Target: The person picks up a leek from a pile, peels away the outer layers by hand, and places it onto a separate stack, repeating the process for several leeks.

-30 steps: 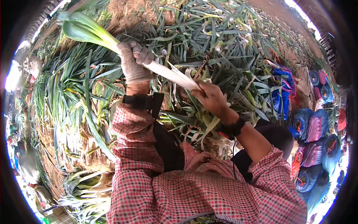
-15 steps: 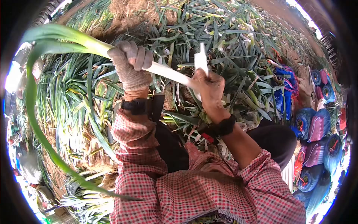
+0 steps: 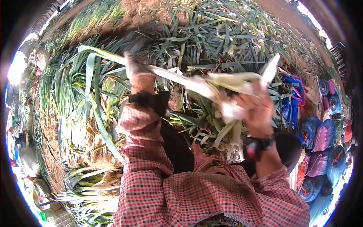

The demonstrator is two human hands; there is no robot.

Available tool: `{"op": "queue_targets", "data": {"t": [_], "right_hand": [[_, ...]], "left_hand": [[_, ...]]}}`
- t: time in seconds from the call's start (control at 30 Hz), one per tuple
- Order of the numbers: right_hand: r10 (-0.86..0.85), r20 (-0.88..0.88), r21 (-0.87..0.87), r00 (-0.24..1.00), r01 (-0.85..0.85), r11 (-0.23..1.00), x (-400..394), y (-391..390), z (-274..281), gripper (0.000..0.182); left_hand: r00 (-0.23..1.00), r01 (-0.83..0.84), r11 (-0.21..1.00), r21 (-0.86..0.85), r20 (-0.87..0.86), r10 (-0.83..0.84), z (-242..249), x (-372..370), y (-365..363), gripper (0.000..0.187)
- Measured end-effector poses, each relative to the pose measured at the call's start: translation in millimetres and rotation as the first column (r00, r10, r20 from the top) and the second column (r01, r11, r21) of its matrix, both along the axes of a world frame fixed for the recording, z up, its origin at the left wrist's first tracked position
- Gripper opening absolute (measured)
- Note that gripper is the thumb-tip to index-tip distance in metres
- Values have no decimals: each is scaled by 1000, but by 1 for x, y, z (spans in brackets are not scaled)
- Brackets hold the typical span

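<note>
My left hand (image 3: pixel 138 65), in a greyish knit glove, is closed around the shaft of a long green onion (image 3: pixel 174 76). Its green leaves bend over to the left, and its white end slants down to the right. My bare right hand (image 3: pixel 259 109), smeared by motion, grips what looks like a knife (image 3: pixel 270 70), its bright blade pointing up and right. Pale outer leaves (image 3: pixel 236 81) spread from the onion's shaft to my right hand. The root end near those fingers is too blurred to make out.
Heaped green onions (image 3: pixel 72 109) lie to the left, with loose cut leaves (image 3: pixel 215 36) ahead. Blue and red strapping (image 3: pixel 291 94) lies to the right, beside several rolls of blue and pink twine (image 3: pixel 317 132). My dark-trousered knee (image 3: pixel 287 145) is at the right.
My right hand has moved right and down with the knife, and pale outer leaves now stretch away from the shaft. The onion's green leaves have swung up and back on the left.
</note>
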State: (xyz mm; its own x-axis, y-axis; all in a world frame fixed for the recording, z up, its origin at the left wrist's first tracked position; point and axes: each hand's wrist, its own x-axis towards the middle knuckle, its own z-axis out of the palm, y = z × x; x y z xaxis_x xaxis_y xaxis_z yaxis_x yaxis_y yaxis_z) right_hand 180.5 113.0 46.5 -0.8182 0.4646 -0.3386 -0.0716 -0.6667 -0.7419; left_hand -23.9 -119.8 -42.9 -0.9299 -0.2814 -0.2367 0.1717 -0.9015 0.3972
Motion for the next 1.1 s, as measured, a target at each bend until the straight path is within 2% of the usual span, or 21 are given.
{"op": "queue_targets", "data": {"t": [0.03,0.07,0.1,0.13,0.17,0.2,0.23,0.27,0.3,0.33,0.37,0.43,0.5,0.53,0.57,0.67,0.7,0.8,0.9,1.0,1.1], "right_hand": [[382,-492,-31,782,-454,890,14,47,-25,24],[419,-375,102,827,-412,905,37,69,-13,27],[515,-401,167,758,-492,855,47,101,-23,29],[628,-373,152,683,-622,768,47,125,-36,19],[568,-74,242,819,-538,807,42,143,-71,14],[411,217,356,885,-464,811,35,153,-98,13],[298,274,657,914,-405,636,30,153,-101,15],[174,291,871,941,-335,359,22,145,-100,19],[57,262,964,963,-264,23,11,134,-100,22],[-41,193,927,980,-196,-319,-1,117,-100,26],[-106,96,770,990,-141,-622,-14,100,-101,30],[203,31,999,979,-24,-39,-39,63,-91,39],[193,-54,849,980,147,-507,-42,6,-51,50],[234,-33,844,972,153,-514,-49,-9,-46,56],[300,-54,829,952,210,-518,-60,-12,-54,48],[332,209,930,920,-82,-357,-69,-10,-66,37],[440,51,951,896,91,-296,-72,-6,-72,28],[488,20,954,873,129,-270,-67,0,-74,22],[501,160,964,851,-26,-264,-59,6,-72,18],[510,139,963,849,4,-270,-60,14,-79,14],[558,14,969,830,126,-211,-58,15,-76,14]], "left_hand": [[997,-28,998,-48,-71,25,-13,-15,-28,30],[988,-65,994,-92,-147,51,-20,-25,-51,30],[978,0,998,59,-209,13,-11,-21,-65,31],[970,31,994,102,-243,-5,-11,-19,-72,29],[947,79,988,131,-319,-34,-8,-13,-66,28],[915,138,977,160,-397,-64,-5,-7,-55,28],[868,183,972,145,-488,-91,-5,-5,-46,26],[851,200,970,135,-515,-103,1,1,-37,26],[835,209,970,123,-540,-111,6,7,-32,27],[819,216,971,106,-560,-121,14,12,-27,27],[782,281,952,118,-603,-157,19,16,-24,28],[764,270,960,78,-624,-164,24,19,-11,28],[754,290,954,75,-632,-179,31,23,7,29],[731,320,945,63,-651,-204,33,23,13,29],[707,348,936,48,-669,-228,35,24,18,30],[672,374,928,0,-689,-271,42,24,27,34],[672,387,922,4,-686,-279,44,24,30,35],[624,444,896,-16,-712,-322,49,25,37,37],[588,470,881,-55,-725,-359,50,27,43,38],[564,511,858,-40,-737,-371,51,29,47,38],[509,549,835,-33,-779,-366,51,29,48,38]]}}
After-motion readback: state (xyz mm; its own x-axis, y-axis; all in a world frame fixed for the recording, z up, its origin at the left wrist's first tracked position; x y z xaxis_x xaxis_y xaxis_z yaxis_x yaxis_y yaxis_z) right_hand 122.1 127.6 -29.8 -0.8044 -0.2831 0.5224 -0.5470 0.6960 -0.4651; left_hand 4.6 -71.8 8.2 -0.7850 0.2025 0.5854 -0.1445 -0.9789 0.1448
